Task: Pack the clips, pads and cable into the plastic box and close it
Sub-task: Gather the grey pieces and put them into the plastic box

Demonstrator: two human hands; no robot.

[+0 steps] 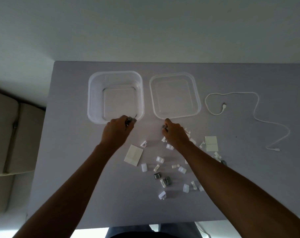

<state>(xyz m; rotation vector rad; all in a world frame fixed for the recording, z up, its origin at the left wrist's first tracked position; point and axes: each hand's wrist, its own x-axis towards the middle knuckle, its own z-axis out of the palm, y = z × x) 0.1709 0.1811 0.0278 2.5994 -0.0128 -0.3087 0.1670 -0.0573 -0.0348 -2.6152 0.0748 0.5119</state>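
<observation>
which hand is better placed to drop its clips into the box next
Left. The left hand holds grey clips right at the near rim of the open box. The right hand grips a clip in front of the lid instead.

The right forearm [214, 162] is covering a few clips [219, 156]; the counter [248, 203] is getting cropped on the right.

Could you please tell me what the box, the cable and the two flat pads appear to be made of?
Box: translucent, frosted-looking plastic; the table shows through its walls. Cable: white, flexible, probably rubbery sheathing, since it lies in loose curves. Pads: thin, matte, off-white sheets, possibly foam or paper-backed adhesive; unclear.
</observation>
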